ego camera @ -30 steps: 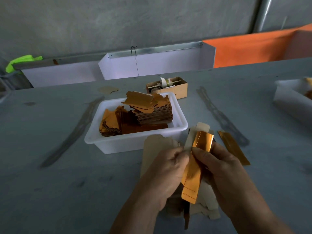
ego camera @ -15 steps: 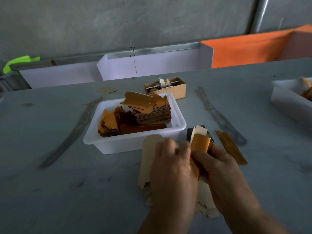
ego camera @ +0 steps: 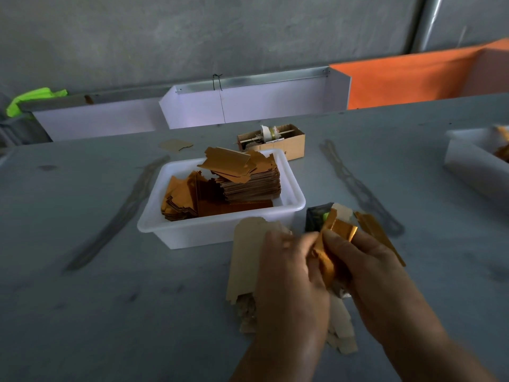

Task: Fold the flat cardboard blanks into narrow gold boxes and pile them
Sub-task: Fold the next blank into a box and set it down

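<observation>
Both hands hold one gold cardboard blank (ego camera: 329, 253) over the table, just in front of the white tub. My left hand (ego camera: 289, 271) grips its left side and covers most of it. My right hand (ego camera: 369, 268) pinches its right side, thumb on the gold face. Its far end (ego camera: 343, 230) is bent over. Under the hands lies a loose heap of flat blanks (ego camera: 245, 260), brown side up. One narrow gold box (ego camera: 377, 232) lies on the table right of the hands. The white tub (ego camera: 220, 230) holds stacked gold blanks (ego camera: 248, 180).
A small brown carton (ego camera: 286, 143) with a spool stands behind the tub. A dark packet (ego camera: 316, 217) lies beside the tub's right corner. Another white tub (ego camera: 473, 164) sits at the right edge. White and orange bins line the table's far side.
The blank was held up long and mostly flat a second ago. My left hand has since closed over it, and the piece now looks shorter and bent at its far end.
</observation>
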### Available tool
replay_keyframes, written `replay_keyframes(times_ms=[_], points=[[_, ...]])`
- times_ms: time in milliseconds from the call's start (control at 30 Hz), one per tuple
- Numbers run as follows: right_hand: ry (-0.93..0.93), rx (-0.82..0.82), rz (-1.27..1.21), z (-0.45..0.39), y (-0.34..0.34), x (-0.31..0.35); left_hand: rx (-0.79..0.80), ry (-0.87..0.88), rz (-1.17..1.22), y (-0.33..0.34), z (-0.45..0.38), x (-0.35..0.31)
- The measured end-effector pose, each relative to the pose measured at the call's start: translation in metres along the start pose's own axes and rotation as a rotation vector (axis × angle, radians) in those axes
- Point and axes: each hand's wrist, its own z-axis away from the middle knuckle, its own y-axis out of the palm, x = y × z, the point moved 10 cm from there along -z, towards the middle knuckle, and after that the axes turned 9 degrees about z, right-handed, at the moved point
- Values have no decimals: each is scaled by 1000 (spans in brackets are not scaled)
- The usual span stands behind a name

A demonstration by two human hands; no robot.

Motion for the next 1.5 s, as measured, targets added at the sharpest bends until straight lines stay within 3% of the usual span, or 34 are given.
replay_keyframes(times_ms=[100,200,267,333,367,433,600,833,933,1167,1333,1500], points=[[-32,88,-14,-6,1,12,106,-285,411,5,-8,23],[-73,214,84,-9,1,27,223,-417,625,15,-10,27],[-79,145,173,-17,-20,31,207,-465,701,16,-11,31],[-99,-86,318,-26,-61,33,186,-521,765,20,-11,38],[-98,-192,401,-27,-81,31,180,-544,776,22,-11,42],[-58,-245,568,-28,-99,20,168,-561,755,25,-11,50],[39,-113,699,-26,-93,-16,133,-542,684,27,-12,60],[-41,-63,755,-25,-82,-15,123,-543,721,27,-12,65],[6,-2,800,-30,-73,-22,139,-536,714,28,-12,65],[133,15,633,-36,-71,-35,137,-546,740,28,-12,69],[140,-13,587,-36,-71,-37,140,-548,718,30,-11,70],[148,-78,372,-36,-69,-41,143,-548,715,30,-11,68]])
